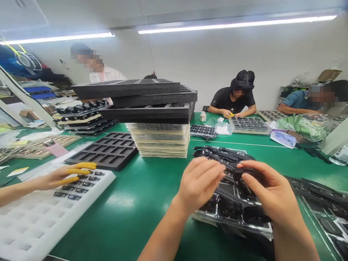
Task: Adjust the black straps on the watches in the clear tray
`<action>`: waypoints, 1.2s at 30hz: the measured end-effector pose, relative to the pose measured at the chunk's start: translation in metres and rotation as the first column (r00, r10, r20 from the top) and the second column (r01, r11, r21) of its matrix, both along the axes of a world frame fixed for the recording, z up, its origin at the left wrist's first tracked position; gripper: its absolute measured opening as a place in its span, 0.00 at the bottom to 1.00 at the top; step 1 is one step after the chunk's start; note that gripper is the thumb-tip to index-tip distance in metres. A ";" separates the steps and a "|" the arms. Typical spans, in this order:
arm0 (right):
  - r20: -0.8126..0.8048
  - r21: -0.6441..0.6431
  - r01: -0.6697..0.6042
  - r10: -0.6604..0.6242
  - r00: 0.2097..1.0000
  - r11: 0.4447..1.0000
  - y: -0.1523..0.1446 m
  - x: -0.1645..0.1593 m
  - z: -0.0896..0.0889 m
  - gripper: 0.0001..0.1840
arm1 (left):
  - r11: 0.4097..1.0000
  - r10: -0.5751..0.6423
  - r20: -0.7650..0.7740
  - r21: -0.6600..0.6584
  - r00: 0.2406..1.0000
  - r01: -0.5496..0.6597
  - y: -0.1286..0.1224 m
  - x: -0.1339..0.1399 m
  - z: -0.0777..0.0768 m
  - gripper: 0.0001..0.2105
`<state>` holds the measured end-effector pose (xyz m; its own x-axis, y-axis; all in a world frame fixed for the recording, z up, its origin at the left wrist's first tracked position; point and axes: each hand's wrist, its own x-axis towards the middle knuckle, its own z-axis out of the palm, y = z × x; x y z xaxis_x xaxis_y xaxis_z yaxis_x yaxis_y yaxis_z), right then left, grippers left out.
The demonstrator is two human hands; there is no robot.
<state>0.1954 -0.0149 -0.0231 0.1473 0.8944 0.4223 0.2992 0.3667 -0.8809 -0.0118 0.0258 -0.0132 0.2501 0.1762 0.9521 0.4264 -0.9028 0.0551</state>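
Note:
In front of me lies a clear plastic tray (233, 217) heaped with black watches (228, 194) on perforated straps. Over its right side, my right hand (274, 192) grips a black watch (248, 172) between thumb and fingers. My left hand (198, 183) hovers above the tray's left part, close to the held watch. Its fingers are bent and pressed together. The thumb is hidden, so whatever they may pinch does not show.
A co-worker's hand in yellow finger covers (76, 172) rests over a white foam tray (98, 195) at left. Black foam trays (152, 114) top a tall stack of pale trays (163, 141). Another clear tray (312, 214) of black parts is at right. People work across the green table (130, 203).

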 end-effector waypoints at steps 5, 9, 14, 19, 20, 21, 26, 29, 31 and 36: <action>-0.230 -0.220 -0.067 0.015 0.973 0.973 0.012 -0.005 -0.006 0.13 | 0.991 0.062 0.120 -0.127 0.991 -0.047 0.010 -0.017 0.004 0.10; -0.570 -0.267 -0.205 0.018 0.822 0.941 0.018 -0.013 -0.002 0.19 | 0.951 -0.112 0.017 -0.289 0.994 0.112 0.007 -0.012 0.000 0.12; -0.671 -0.234 -0.266 0.042 0.740 0.935 0.012 -0.028 0.000 0.19 | 0.685 -0.314 0.096 -0.665 0.945 0.296 -0.001 0.005 -0.008 0.16; -0.639 -0.203 -0.264 0.077 0.765 0.943 0.010 -0.037 -0.008 0.16 | 0.349 -0.344 0.304 -0.837 0.888 0.422 0.000 0.018 -0.015 0.16; -0.619 -0.198 -0.254 0.080 0.781 0.947 0.010 -0.038 -0.009 0.16 | 0.296 -0.346 0.357 -0.836 0.868 0.462 0.000 0.019 -0.016 0.16; -0.590 -0.193 -0.237 0.081 0.803 0.952 0.010 -0.039 -0.010 0.16 | 0.257 -0.344 0.404 -0.828 0.848 0.499 0.000 0.021 -0.017 0.16; -0.449 -0.156 -0.160 0.074 0.890 0.975 0.006 -0.045 -0.007 0.17 | 0.180 -0.278 0.571 -0.759 0.773 0.625 -0.002 0.026 -0.018 0.18; -0.460 -0.165 -0.190 0.095 0.883 0.968 0.008 -0.046 -0.002 0.16 | 0.135 -0.306 0.575 -0.763 0.759 0.632 0.001 0.024 -0.019 0.19; -0.473 -0.160 -0.186 0.090 0.876 0.969 0.014 -0.043 0.002 0.16 | 0.142 -0.350 0.509 -0.801 0.787 0.581 0.004 0.019 -0.018 0.26; -0.065 -0.095 -0.052 0.046 0.997 0.994 0.038 -0.020 0.006 0.11 | 0.360 -0.265 0.497 -0.744 0.827 0.563 0.017 -0.015 -0.005 0.34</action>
